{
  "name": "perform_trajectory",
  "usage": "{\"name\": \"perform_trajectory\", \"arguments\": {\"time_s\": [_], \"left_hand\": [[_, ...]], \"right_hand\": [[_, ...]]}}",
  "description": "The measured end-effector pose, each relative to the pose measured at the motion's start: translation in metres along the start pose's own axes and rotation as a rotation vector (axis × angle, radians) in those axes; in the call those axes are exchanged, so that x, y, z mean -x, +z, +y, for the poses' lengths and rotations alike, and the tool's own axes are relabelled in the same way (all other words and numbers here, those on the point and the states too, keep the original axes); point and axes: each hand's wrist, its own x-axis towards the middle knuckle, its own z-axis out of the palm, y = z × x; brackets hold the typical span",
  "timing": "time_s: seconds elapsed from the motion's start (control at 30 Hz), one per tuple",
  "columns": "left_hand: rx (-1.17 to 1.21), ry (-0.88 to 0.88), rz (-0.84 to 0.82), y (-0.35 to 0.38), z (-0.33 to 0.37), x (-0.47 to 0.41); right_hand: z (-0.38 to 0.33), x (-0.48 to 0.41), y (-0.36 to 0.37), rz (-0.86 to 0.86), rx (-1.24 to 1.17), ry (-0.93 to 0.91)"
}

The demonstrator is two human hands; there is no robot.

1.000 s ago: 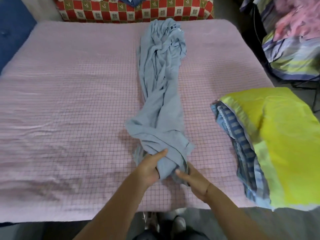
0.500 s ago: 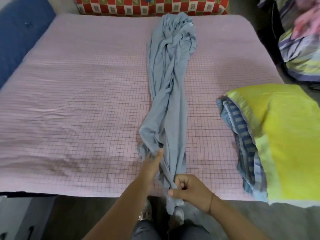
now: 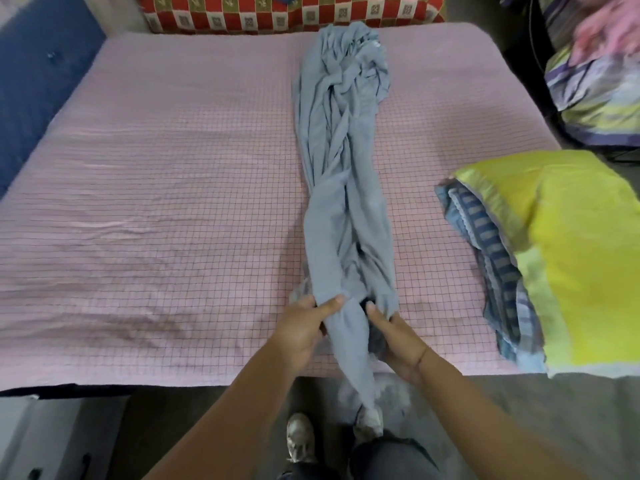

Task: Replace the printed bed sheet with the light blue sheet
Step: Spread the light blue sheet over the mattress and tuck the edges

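The light blue sheet (image 3: 341, 174) lies bunched in one long twisted rope down the middle of the pink checked mattress (image 3: 166, 188), from the head end to the near edge, where its tail hangs toward the floor. My left hand (image 3: 304, 327) grips the bunch from the left near the bed's front edge. My right hand (image 3: 394, 336) grips it from the right, fingers tucked into the folds. No printed sheet covers the mattress.
A folded yellow and blue-striped blanket (image 3: 554, 258) sits on the bed's right near corner. A red checked cushion (image 3: 287, 12) lines the head end. Piled patterned bedding (image 3: 595, 77) lies beyond the right side. Blue padding (image 3: 38, 84) is at the left. My feet (image 3: 299, 436) stand at the bed's foot.
The sheet has been drawn toward the near edge and stretched longer, its end now hanging off the bed. Both hands have taken a fresh grip on either side of the bunch.
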Motion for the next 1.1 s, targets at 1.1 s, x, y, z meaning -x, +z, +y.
{"name": "perform_trajectory", "arguments": {"time_s": [1.1], "left_hand": [[-0.483,0.151,0.204,-0.002,0.015,0.028]], "right_hand": [[-0.074,0.056,-0.046,0.637,0.980,-0.106]]}}
